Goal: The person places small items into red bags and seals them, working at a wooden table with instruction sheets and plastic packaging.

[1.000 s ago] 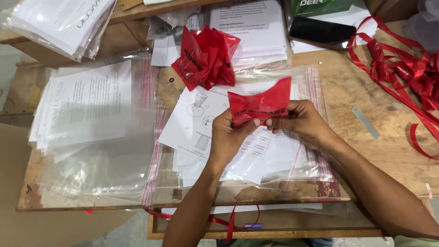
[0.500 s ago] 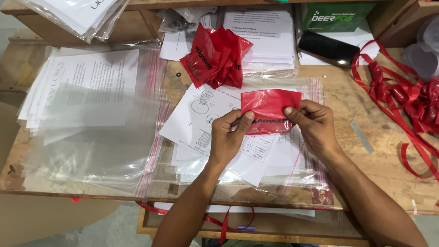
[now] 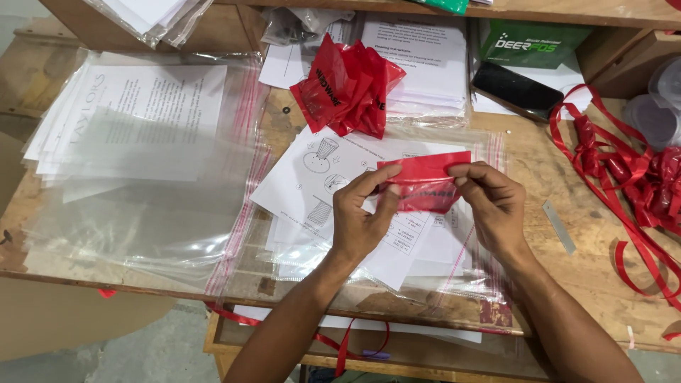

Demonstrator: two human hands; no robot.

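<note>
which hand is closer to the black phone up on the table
Right. The right hand sits just below and left of the black phone; the left hand is farther left.

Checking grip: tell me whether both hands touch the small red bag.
Touching. The head view shows left hand and right hand pinching the small red bag at opposite ends.

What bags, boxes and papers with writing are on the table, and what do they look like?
Red bag: small, flat, held between left hand and right hand.
Red bag pile: crumpled, behind the hands.
Instruction sheet: white with line drawings, under the hands.
Green box: top right, white lettering.
Clear zip bags: left, red strips, printed white sheets underneath.
Phone: black, dark screen, beside the box.
</note>
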